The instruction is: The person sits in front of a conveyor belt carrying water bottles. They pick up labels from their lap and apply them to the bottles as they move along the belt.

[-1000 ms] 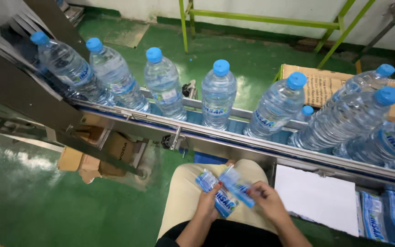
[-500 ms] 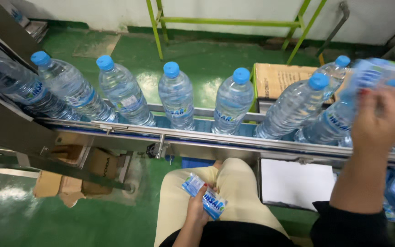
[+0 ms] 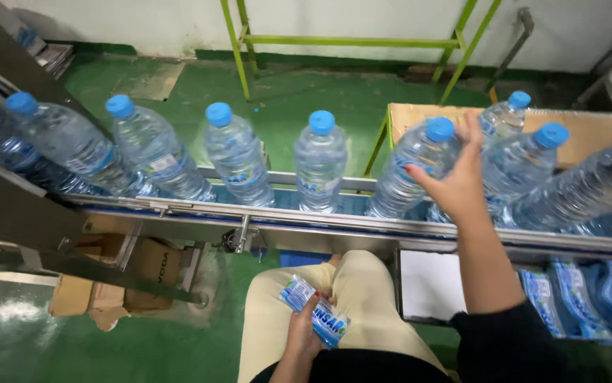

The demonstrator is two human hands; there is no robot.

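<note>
Your right hand (image 3: 455, 181) is up at the conveyor (image 3: 306, 220), fingers spread and wrapped around the shoulder of a clear water bottle (image 3: 412, 170) with a blue cap, so it's grasping that one, which stands on the conveyor right above your lap. Your left hand (image 3: 304, 333) is down below the conveyor on your thigh, clenched around a small stack of blue and white labels (image 3: 316, 315) that sticks out toward the conveyor. Along the conveyor, off to the left of the bottle you're holding, four more capped bottles (image 3: 320, 167) stand in a row, nicely spaced, and the ones furthest left lean away under a dark metal guard (image 3: 8, 213). On the other side of your held bottle, a few more bottles (image 3: 532, 170) crowd together, touching each other. Behind them there's a flat cardboard sheet (image 3: 596, 128), and a green metal frame (image 3: 348, 42) stands on the green floor behind the conveyor. Below the conveyor, to the right of your knee, a white sheet (image 3: 430, 284) lies next to a pile of more blue labels (image 3: 582, 298), and a cardboard box (image 3: 118, 280) sits under it on the left.
</note>
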